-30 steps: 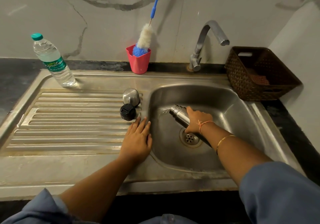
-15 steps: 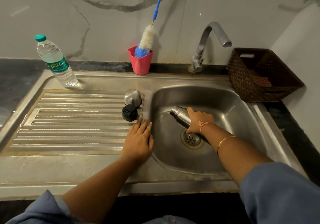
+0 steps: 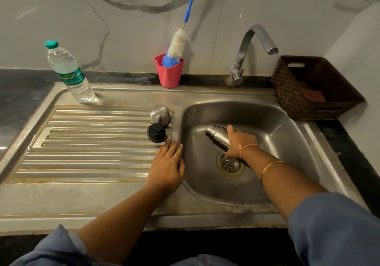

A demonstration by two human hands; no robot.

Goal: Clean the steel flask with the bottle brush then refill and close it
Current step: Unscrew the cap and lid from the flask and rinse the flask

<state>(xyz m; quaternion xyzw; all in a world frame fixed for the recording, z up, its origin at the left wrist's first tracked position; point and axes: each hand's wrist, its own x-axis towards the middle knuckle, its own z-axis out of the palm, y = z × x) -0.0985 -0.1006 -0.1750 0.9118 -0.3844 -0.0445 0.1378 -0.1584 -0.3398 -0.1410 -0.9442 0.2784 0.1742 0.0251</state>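
My right hand grips the steel flask, which lies tilted in the sink basin with its open mouth pointing left and down; a thin trickle of water leaves the mouth. My left hand rests flat on the sink's rim beside the basin, fingers straight. The flask's steel cup and black stopper sit on the drainboard just beyond my left fingers. The bottle brush, white and blue with a blue handle, stands in a red cup at the back.
A plastic water bottle with a green cap stands at the drainboard's back left. The tap rises behind the basin. A brown woven basket sits at the right. The drain lies below the flask.
Hardly anything has moved; my right hand keeps the flask tilted over the basin, and my left hand stays on the rim.
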